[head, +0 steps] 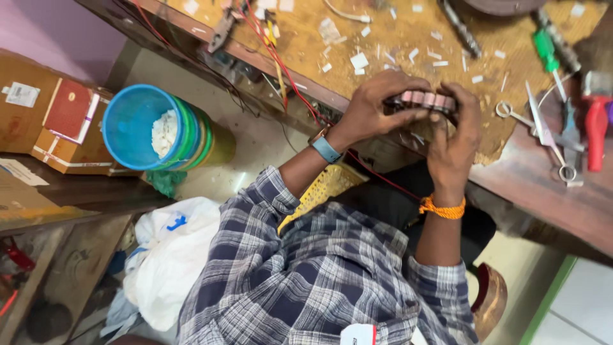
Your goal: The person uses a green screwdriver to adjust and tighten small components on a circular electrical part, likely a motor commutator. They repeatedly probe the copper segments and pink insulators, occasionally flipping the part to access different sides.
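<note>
Both of my hands hold a short row of pink cylindrical cells point(426, 99) in a dark frame, just above the front edge of a worn wooden workbench point(408, 38). My left hand point(373, 105), with a blue band on its wrist, wraps over the row's left end. My right hand point(454, 137), with an orange thread on its wrist, grips the right end from below. My fingers hide the underside of the row. My checked shirt sleeves fill the bottom of the view.
On the bench lie scissors point(543, 131), a red-handled tool point(597, 131), a green screwdriver point(546, 48), pliers point(220, 29), red wires point(281, 64) and paper scraps. Stacked blue and green buckets point(143, 128), cardboard boxes point(57, 121), a white bag point(169, 255) and a yellow basket point(322, 188) sit below left.
</note>
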